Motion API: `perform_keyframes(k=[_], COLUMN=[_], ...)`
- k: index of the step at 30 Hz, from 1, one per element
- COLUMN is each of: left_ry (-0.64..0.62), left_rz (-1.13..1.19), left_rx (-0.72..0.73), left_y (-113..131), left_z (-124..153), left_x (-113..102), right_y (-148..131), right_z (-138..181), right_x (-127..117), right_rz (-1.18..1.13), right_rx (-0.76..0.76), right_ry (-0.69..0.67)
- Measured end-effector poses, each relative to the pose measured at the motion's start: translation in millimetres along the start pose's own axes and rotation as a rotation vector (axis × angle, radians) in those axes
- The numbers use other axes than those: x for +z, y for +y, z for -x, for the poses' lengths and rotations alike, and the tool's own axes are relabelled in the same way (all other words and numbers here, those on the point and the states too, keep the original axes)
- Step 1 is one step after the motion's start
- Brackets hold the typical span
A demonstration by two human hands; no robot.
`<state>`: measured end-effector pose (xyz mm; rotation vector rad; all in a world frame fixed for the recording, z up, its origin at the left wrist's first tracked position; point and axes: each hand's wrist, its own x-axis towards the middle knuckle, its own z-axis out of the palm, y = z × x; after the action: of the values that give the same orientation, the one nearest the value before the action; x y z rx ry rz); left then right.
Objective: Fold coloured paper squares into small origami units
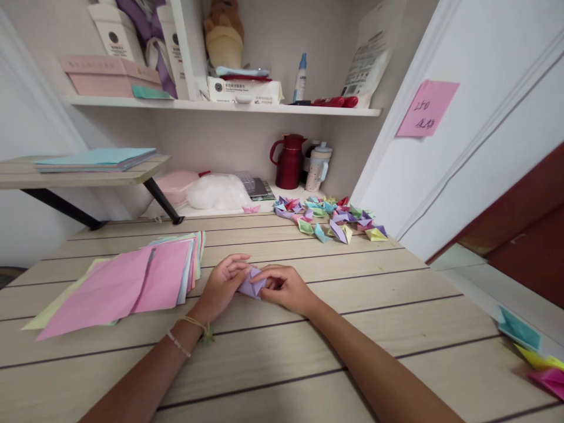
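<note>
1. At the left, a spread stack of pink sheets [101,288], with yellow and bluish edges showing beneath, lies on the wooden tabletop [264,358]. Such flat sheets are probably light and limp, best lifted by a free corner.
2. The person's left hand [224,285] comes in from the left, its thumb laid along the near face of the paper and its other fingers curled behind, closed on it; the pads behind are hidden.
3. The folded purple paper [251,287] is between the two hands, above the middle of the tabletop. It looks very light; the doubled layers should be stiffer than a single sheet, yet easily creased or torn. The folded edges seem the safest hold, with a light pinch, since layers may slide.
4. The right hand [286,288] has its thumb and forefinger brought together on the paper's right side, the remaining fingers bent inward.
5. Farther right, toward the back, sits a cluster of folded paper pieces [338,231]; their thin, pointed walls would likely crush under a firm grip.
</note>
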<state>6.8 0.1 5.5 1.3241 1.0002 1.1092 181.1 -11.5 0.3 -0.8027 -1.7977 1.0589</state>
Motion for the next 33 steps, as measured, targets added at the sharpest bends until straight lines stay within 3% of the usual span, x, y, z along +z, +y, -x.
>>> perform_keyframes(k=[4, 8, 12, 18, 24, 33], left_ry=[0.004, -0.037, 0.008, 0.044, 0.039, 0.036], left_rz=[0.019, 0.075, 0.028, -0.097, -0.009, -0.035], left_rx=[0.058, 0.013, -0.035, 0.054, 0.065, 0.079], left_y=[0.2, -0.3, 1.4, 4.8, 1.6, -7.1], left_z=[1.5, 3.3, 4.3, 4.9, 4.2, 3.6], left_x=[1.1, 1.4, 1.9, 1.5, 2.5, 2.5], right_y=[3.9, 10.2, 9.7, 8.6, 12.8, 13.3], right_z=[-1.3, -1.6, -1.7, -3.4, -5.1, -2.6], right_x=[-1.4, -2.3, -1.1, -1.1, 0.0, -0.1], right_rz=[0.002, -0.089, -0.153, -0.244, -0.382, -0.088], right_rx=[0.044, 0.105, 0.12, 0.173, 0.157, 0.1], right_ry=[0.16, 0.282, 0.236, 0.313, 0.268, 0.244])
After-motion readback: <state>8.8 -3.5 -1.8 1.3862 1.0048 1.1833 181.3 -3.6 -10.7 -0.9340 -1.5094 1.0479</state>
